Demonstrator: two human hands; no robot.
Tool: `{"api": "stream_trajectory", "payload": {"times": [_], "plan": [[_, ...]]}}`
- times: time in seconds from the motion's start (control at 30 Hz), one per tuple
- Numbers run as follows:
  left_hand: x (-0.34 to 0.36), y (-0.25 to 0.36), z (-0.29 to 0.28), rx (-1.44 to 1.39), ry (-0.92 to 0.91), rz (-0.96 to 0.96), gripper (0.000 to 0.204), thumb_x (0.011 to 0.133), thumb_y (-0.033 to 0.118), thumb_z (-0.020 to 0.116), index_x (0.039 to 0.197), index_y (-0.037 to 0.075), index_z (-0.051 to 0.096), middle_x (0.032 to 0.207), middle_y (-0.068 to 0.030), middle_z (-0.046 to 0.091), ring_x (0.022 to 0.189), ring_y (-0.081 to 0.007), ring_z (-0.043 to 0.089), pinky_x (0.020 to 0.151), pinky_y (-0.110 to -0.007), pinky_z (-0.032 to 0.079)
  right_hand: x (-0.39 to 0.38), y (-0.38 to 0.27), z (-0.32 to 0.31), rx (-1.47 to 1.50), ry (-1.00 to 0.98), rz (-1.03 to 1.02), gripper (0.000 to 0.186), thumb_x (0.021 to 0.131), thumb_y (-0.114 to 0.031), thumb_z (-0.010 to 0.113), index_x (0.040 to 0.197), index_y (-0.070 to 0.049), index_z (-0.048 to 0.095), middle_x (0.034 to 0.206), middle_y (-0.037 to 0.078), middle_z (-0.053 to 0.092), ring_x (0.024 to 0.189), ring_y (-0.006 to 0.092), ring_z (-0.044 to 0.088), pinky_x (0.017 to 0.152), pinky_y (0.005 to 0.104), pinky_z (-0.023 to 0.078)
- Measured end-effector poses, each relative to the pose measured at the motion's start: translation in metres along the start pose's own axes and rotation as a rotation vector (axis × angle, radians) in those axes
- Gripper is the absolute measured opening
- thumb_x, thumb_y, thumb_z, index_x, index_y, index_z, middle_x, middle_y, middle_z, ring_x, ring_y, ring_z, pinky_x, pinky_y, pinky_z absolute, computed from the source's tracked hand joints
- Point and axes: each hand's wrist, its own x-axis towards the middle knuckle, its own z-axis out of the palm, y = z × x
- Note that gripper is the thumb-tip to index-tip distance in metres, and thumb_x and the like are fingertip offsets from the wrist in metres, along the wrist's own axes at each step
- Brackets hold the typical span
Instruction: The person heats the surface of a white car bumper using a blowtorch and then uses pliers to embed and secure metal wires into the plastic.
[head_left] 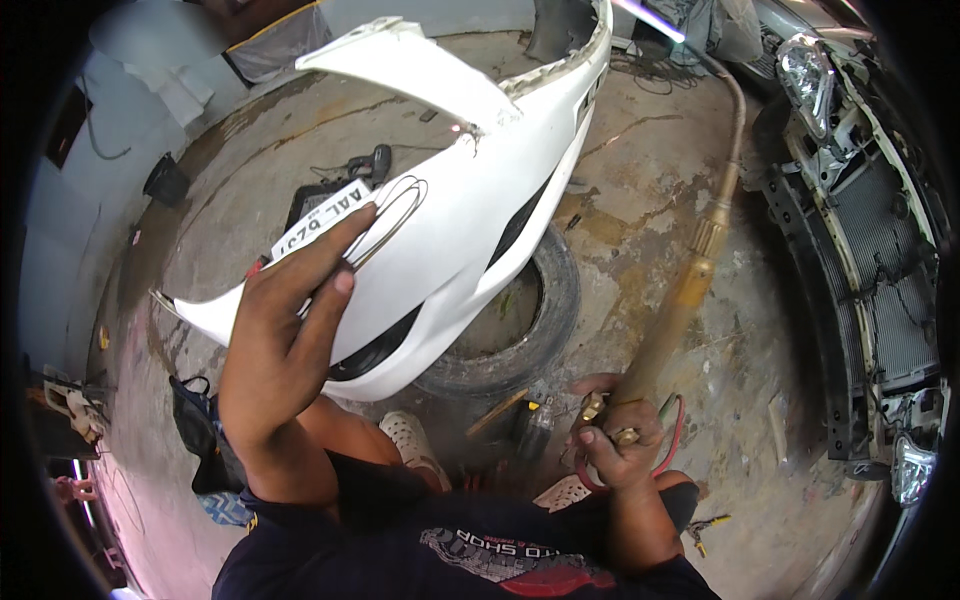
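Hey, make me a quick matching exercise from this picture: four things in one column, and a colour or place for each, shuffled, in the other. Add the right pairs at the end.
Things
1. Torch
2. Car bumper
3. Bent wire
4. Bin

Colour or place
A. White
B. Between the fingers of the left hand
C. Black, near the wall on the picture's left
D. Held in the right hand

Right pairs: 1-D, 2-A, 3-B, 4-C
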Motion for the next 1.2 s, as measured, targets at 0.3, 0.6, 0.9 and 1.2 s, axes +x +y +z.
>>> {"api": "stream_trajectory", "payload": {"times": [0.3,0.6,0.9,1.2], "plan": [[0.021,-0.04,0.063,0.124,0.067,0.106,0.042,0.101,0.002,0.061,0.142,0.008,0.07,0.107,-0.027,0.075,0.095,-0.0446,0.072,0.089,-0.047,0.056,0.0,-0.004,0.003,0.04,0.069,0.079,0.026,0.087,-0.002,0.08,0.088,-0.008,0.055,0.085,0.022,0.075,0.103,0.04,0.078,0.073,0.0415,0.06],[0.029,-0.03,0.081,0.257,0.028,0.052,0.044,0.102,0.002,0.059,0.144,0.008,0.068,0.114,-0.0285,0.074,0.102,-0.0442,0.073,0.094,-0.045,0.056,0.002,-0.009,0.007,0.061,0.074,0.126,0.031,0.083,-0.004,0.084,0.079,-0.008,0.053,0.096,0.025,0.074,0.105,0.041,0.077,0.076,0.0426,0.059],[0.031,-0.024,0.081,0.307,-0.002,-0.02,0.045,0.104,0.004,0.059,0.148,0.013,0.067,0.124,-0.0282,0.074,0.112,-0.0423,0.074,0.099,-0.042,0.056,0.001,-0.006,0.006,0.099,0.067,0.136,0.03,0.084,-0.003,0.084,0.083,-0.007,0.054,0.096,0.022,0.071,0.106,0.0422,0.077,0.075,0.0442,0.058],[0.031,-0.029,0.093,0.363,0.074,0.087,0.042,0.099,0.004,0.062,0.14,0.009,0.072,0.105,-0.0256,0.076,0.091,-0.0428,0.074,0.088,-0.048,0.058,-0.002,-0.007,0.002,0.119,0.081,0.136,0.03,0.083,-0.001,0.085,0.085,-0.006,0.055,0.091,0.019,0.068,0.108,0.0434,0.076,0.075,0.0439,0.058]]}}
